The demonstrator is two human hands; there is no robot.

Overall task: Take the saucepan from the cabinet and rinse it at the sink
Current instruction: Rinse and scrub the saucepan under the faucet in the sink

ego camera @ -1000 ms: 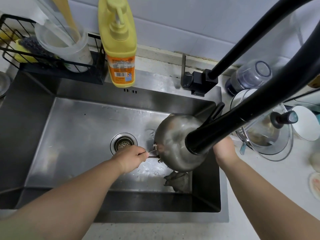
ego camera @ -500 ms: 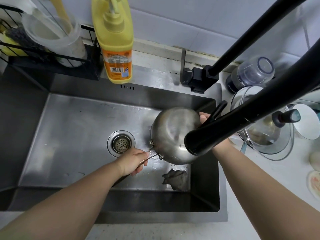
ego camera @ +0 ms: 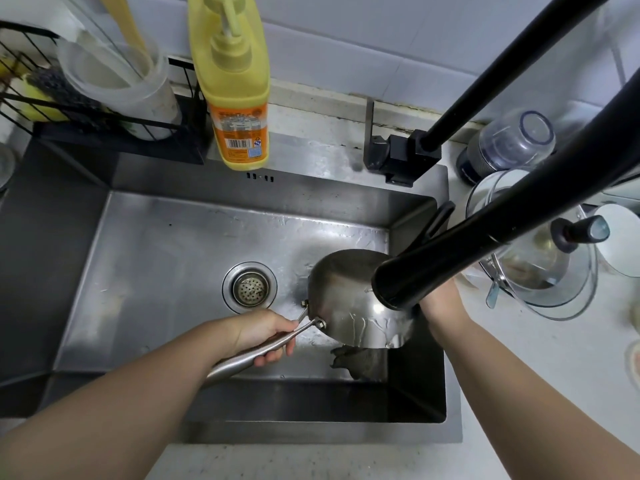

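Saucepan tipped bottom-up over the sink, at about 3 o'clock from the drain, wet and shiny (partly hidden by the black tap). Left hand wrapped tight round the pan's long handle. Right hand at the pan's far side; grip hidden, cannot tell.

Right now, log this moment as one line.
stage: rinsing | left hand: grips saucepan handle | right hand: at pan's far side, contact hidden | pan: tilted over sink, under faucet
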